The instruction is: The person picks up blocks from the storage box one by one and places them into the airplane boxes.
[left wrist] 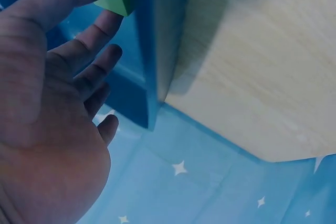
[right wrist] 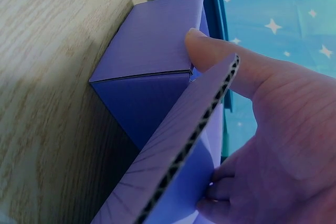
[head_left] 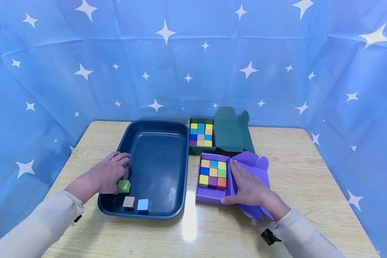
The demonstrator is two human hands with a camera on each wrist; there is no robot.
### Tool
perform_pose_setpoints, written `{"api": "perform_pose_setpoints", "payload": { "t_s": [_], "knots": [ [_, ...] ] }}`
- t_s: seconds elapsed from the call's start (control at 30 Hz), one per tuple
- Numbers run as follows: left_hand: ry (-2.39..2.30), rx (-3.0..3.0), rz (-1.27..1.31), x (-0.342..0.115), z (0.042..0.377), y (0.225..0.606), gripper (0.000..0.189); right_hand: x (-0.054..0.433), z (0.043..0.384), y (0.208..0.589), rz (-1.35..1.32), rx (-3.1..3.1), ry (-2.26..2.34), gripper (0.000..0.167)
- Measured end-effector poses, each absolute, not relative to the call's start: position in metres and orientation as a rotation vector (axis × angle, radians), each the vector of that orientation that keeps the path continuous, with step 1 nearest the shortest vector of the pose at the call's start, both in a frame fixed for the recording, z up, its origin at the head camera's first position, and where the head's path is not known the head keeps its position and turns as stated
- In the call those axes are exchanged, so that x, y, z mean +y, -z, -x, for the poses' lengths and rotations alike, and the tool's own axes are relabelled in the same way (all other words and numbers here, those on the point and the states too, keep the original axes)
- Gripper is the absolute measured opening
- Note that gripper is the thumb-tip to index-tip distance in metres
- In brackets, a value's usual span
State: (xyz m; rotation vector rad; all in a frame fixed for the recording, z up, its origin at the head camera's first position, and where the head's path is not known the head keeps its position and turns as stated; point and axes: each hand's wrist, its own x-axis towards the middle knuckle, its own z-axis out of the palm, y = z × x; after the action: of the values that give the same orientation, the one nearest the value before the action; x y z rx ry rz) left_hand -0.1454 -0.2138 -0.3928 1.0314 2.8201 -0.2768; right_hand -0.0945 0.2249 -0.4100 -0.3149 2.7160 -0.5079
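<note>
My left hand [head_left: 113, 174] reaches over the left rim of a dark blue tray [head_left: 158, 154], its thumb and index finger pinching a green cube [head_left: 124, 186]. The left wrist view shows the same green cube [left wrist: 116, 1] at the fingertips. A tan cube [head_left: 129, 202] and a light blue cube [head_left: 143, 205] lie near the tray's front edge. With fingers fairly straight, my right hand [head_left: 249, 186] rests on a purple cardboard box [head_left: 209, 196] where its opened lid folds. The right thumb touches the box's front corner. Several coloured cubes [head_left: 213, 172] sit in rows inside it.
Behind the purple box stands a green cardboard box [head_left: 201, 150] with its lid folded out to the right, holding several coloured cubes. The tray is left of both boxes on a wooden table [head_left: 287, 161]. A blue star-patterned cloth [head_left: 193, 53] hangs around the table.
</note>
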Motion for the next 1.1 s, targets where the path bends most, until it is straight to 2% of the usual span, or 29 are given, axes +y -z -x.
{"api": "perform_pose_setpoints", "payload": {
  "t_s": [0.47,0.83,1.1],
  "knots": [
    [0.277,2.895,-1.128,-0.179,0.160,0.364,0.023,0.224,0.094,0.408,0.310,2.718,0.510,0.128],
    [0.320,2.879,-1.250,-0.122,0.169,0.343,0.032,0.224,0.094,0.408,0.303,2.717,0.504,0.129],
    [0.309,2.796,-1.337,-0.075,0.170,0.341,0.039,0.223,0.094,0.409,0.303,2.719,0.500,0.129]
  ]
}}
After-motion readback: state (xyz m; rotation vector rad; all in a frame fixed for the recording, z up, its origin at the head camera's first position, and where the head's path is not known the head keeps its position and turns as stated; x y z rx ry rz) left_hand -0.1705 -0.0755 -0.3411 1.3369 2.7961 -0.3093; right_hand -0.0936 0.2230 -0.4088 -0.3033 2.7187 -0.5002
